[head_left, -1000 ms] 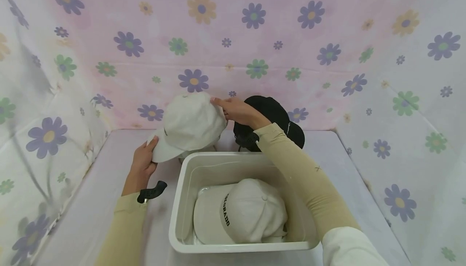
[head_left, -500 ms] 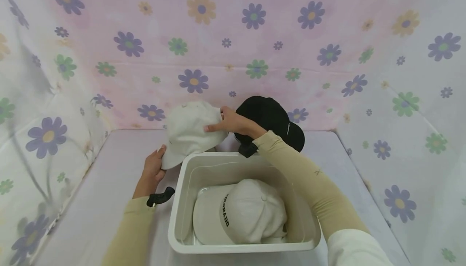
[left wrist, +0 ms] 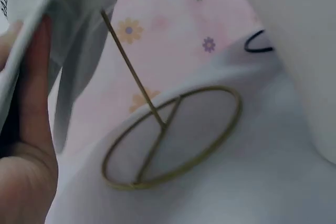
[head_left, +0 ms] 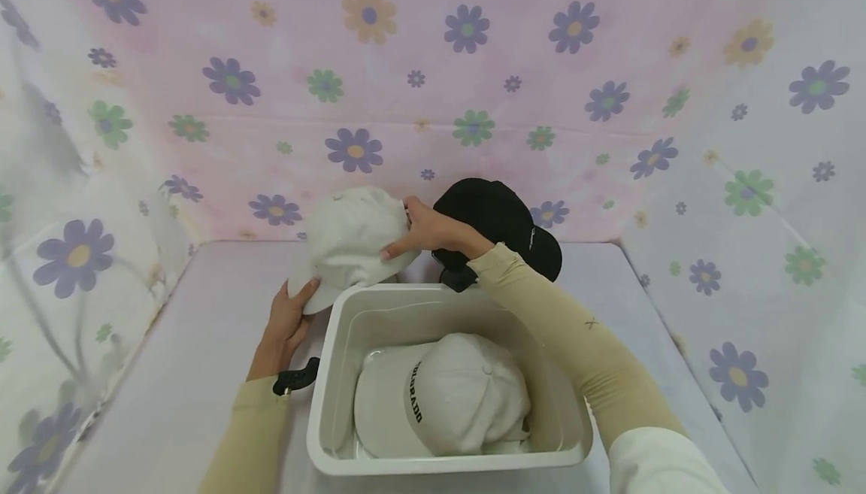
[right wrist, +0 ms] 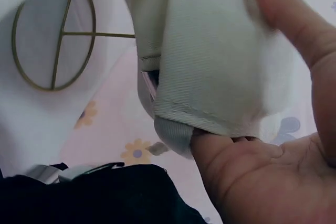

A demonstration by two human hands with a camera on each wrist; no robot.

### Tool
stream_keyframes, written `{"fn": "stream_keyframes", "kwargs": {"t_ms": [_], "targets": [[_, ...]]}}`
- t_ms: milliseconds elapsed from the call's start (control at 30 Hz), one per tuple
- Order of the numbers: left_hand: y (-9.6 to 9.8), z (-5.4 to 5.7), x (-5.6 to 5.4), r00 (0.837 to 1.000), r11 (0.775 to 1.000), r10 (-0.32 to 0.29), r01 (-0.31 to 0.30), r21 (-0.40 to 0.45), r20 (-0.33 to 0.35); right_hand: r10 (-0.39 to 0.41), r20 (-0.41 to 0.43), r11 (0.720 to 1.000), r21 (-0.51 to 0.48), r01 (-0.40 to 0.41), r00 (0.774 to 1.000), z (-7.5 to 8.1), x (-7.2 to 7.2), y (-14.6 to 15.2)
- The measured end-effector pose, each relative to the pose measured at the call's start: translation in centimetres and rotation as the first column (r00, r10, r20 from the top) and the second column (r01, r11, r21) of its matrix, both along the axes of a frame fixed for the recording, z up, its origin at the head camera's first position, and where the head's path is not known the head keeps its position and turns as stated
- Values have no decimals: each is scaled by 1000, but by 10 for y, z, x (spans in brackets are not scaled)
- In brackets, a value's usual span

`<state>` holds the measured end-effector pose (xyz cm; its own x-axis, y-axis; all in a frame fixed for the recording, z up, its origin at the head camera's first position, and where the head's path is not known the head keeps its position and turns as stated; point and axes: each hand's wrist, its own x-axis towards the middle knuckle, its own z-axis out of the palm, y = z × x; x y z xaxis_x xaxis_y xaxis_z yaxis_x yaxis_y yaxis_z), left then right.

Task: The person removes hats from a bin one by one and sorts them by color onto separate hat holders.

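Note:
A white cap [head_left: 355, 231] sits behind the bin's left corner, its brim toward the lower left. My left hand [head_left: 287, 321] pinches that brim, thumb on top. The left wrist view shows the fingers [left wrist: 37, 93] under the brim's edge. At the cap's back, my right hand [head_left: 436, 227] holds the band, thumb outside and fingers tucked beneath the edge [right wrist: 215, 156]. A thin gold wire stand [left wrist: 135, 74] with a round base rises toward the cap's underside; its top is hidden.
A white bin [head_left: 446, 465] stands in front, holding a beige cap [head_left: 467, 396] with COLORADO lettering. Right of the white cap is a black cap [head_left: 483, 216], partly behind my right wrist. Flowered cloth walls [head_left: 399, 103] enclose the table's back and sides.
The white cap has come down slightly and tipped. My right thumb has shifted from the crown to the cap's lower back. My left hand has moved right and nearer, still holding the brim.

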<state>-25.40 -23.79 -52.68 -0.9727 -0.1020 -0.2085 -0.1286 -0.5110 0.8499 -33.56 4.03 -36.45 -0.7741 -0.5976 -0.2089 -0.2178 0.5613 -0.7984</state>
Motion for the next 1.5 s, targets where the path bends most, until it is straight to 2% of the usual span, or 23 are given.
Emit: {"fn": "stream_keyframes", "kwargs": {"t_ms": [100, 200, 333, 667, 800, 900, 1000, 1133, 1300, 1467, 1500], "targets": [[-1, 3, -6, 998, 998, 54, -55, -20, -31, 15, -1, 1000, 7, -15, 1000, 0, -3, 0], [-2, 4, -11, 997, 997, 73, -73, -35, 2, 8, 24, 999, 35, -9, 1000, -1, -4, 2], [-2, 3, -12, 997, 999, 41, -38, -35, 64, 2, 42, 999, 41, -4, 999, -4, -4, 3], [2, 1, -11, 992, 998, -56, 55, 9, 116, -19, 19, 996, 82, 18, 1000, -5, -1, -1], [6, 0, -8, 990, 995, -85, 78, 63, 109, -23, 23, 996, 86, 21, 999, -5, 1, 0], [9, -3, -4, 989, 989, -72, 54, 140, 128, -11, 25, 997, 81, 9, 1000, -7, 1, -1], [11, -7, 1, 985, 973, -67, 29, 229, 160, 2, 23, 997, 72, -3, 1000, -7, 3, -3], [13, -13, 7, 980, 960, -88, 36, 279, 177, 3, 19, 999, 33, -3, 1000, -6, 5, -2], [14, -13, 12, 983, 969, -96, 57, 240, 157, 6, 15, 1000, 9, -6, 1000, -4, 8, 0], [13, -8, 20, 976, 982, -153, 133, 135, 154, 46, 20, 999, 19, -47, 999, 4, 12, 2], [12, -6, 22, 973, 984, -167, 154, 90, 161, 71, 15, 997, 10, -72, 997, 5, 13, 2]]}}
